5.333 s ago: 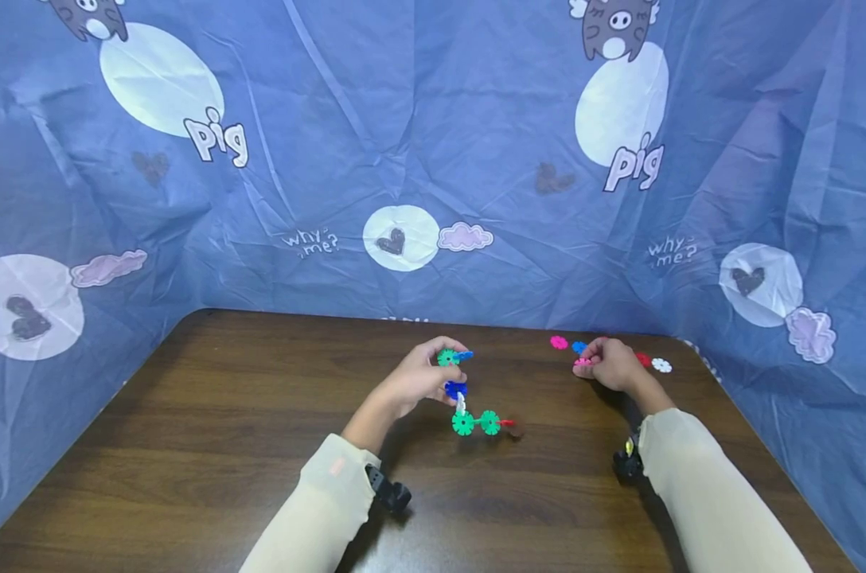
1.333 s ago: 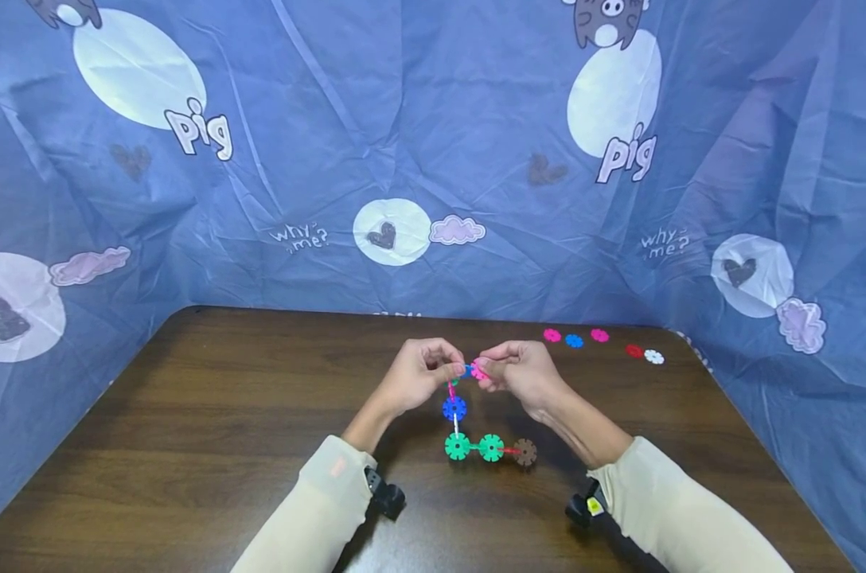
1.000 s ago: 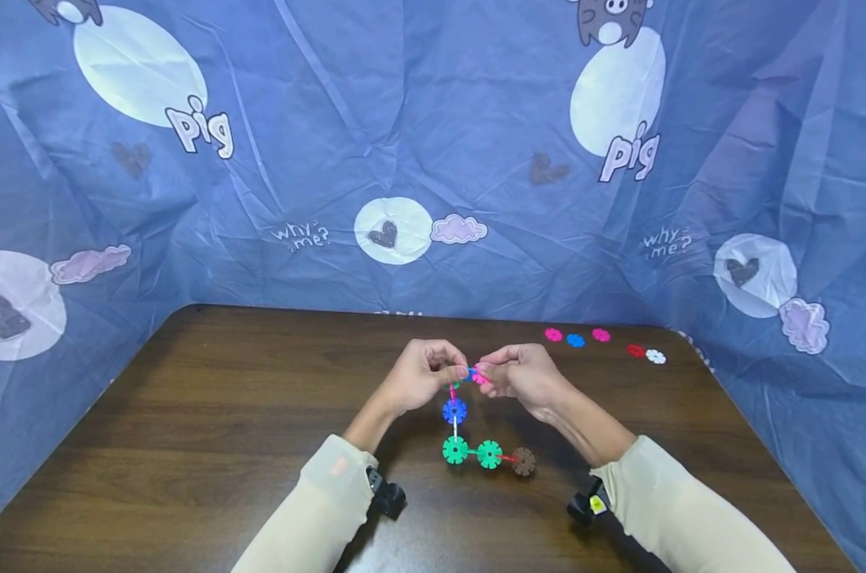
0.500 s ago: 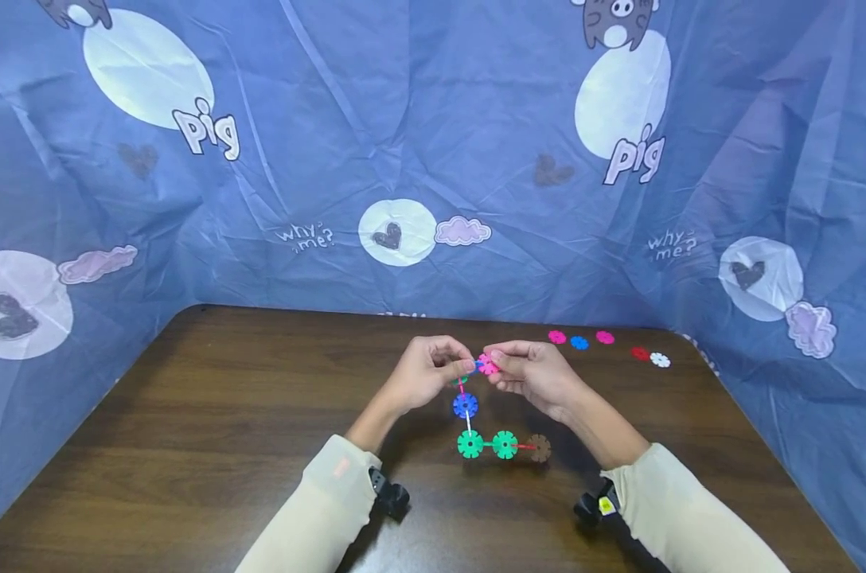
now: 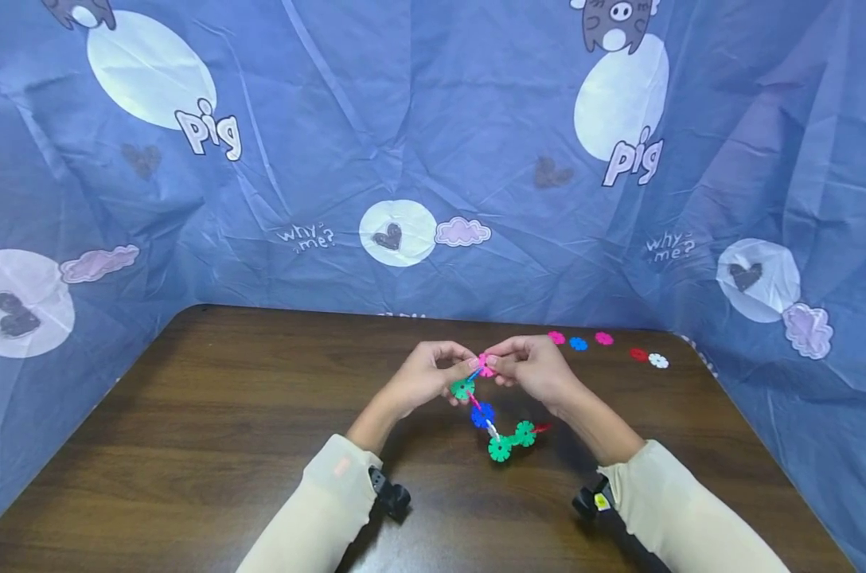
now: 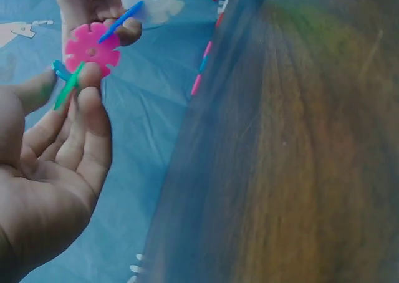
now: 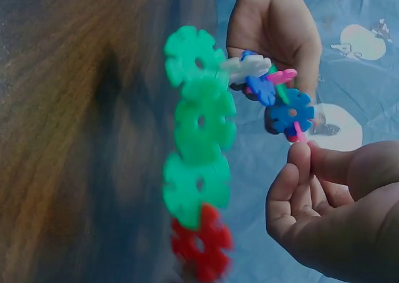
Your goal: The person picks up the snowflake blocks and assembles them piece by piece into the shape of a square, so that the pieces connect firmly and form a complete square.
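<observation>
My left hand (image 5: 422, 382) pinches the chain near its upper end, by a light blue disc (image 7: 290, 111) and a green disc (image 5: 463, 388). A pink disc (image 5: 486, 364) at the chain's end is pinched by my right hand (image 5: 540, 372), edge-on in the right wrist view, and it meets the light blue disc. Below hang a dark blue disc (image 5: 482, 415), a white disc (image 5: 493, 430), green discs (image 5: 500, 448) and a red disc (image 7: 202, 242). The left wrist view shows the pink disc (image 6: 91, 49) above my left fingertips.
Loose discs lie at the table's back right: two pink (image 5: 556, 338) (image 5: 604, 339), one blue (image 5: 579, 344), one red (image 5: 638, 355) and one white (image 5: 658, 360). A blue printed cloth (image 5: 297, 159) hangs behind the table (image 5: 225, 446).
Since the earliest frame my right hand has brought a pink disc from the back right to the chain. In the last half second the chain's lower part has swung right and turned.
</observation>
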Demonstrator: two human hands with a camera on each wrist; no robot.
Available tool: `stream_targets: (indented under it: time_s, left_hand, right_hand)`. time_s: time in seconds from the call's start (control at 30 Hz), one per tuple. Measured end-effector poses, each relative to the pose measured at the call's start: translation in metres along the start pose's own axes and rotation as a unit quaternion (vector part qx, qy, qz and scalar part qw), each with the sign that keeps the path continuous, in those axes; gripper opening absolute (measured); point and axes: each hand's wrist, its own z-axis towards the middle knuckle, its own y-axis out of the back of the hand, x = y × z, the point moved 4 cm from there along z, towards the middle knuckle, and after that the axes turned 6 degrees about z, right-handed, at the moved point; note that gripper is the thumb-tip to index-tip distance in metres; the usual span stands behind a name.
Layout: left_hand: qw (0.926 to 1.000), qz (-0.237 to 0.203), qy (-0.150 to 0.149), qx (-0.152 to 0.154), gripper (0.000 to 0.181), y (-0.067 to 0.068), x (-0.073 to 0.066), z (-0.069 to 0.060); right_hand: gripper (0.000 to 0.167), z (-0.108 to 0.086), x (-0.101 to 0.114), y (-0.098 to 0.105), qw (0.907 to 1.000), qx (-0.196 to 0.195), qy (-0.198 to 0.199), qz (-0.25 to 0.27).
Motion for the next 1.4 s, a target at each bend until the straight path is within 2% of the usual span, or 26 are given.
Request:
stream_targets:
  time_s: [0.2,0.33,0.53,0.77,0.87,1.0,1.1,1.23,1.4]
  left_hand:
    - [0.9993,0.010,0.017,0.030,0.021,0.001,0.005,0.001]
    - [0.9987,0.023,0.013,0.044,0.020,0.001,0.005,-0.001]
    - [0.9976,0.042,0.011,0.054,0.019,0.005,0.007,-0.002]
    - [0.9961,0.053,0.006,0.070,0.016,0.007,0.005,-0.004]
    - [0.9953,0.056,0.002,0.078,0.015,0.007,0.005,-0.004]
    - [0.9938,0.067,-0.004,0.088,0.014,0.008,0.004,-0.005]
    - [0.9927,0.076,-0.006,0.093,0.014,0.009,0.005,-0.006]
    - [0.9923,0.083,-0.006,0.092,0.013,0.010,0.005,-0.006]
    - [0.9936,0.074,0.003,0.085,0.013,0.012,0.006,-0.007]
  right_hand:
    - [0.014,0.004,0.005,-0.004,0.9986,-0.002,0.018,-0.049]
    - [0.018,0.008,0.008,0.007,0.9961,-0.004,0.043,-0.077]
    - [0.015,0.020,-0.006,0.050,0.9801,-0.019,0.095,-0.173]
    - [0.018,0.030,-0.035,0.108,0.9699,-0.055,0.089,-0.220]
    - [0.017,0.032,-0.043,0.131,0.9561,-0.086,0.091,-0.265]
    - [0.010,0.031,-0.052,0.160,0.9257,-0.127,0.095,-0.343]
    - [0.007,0.025,-0.059,0.184,0.9062,-0.155,0.105,-0.379]
    - [0.007,0.012,-0.066,0.216,0.8931,-0.175,0.112,-0.399]
    - [0.008,-0.001,-0.074,0.246,0.8828,-0.187,0.083,-0.423]
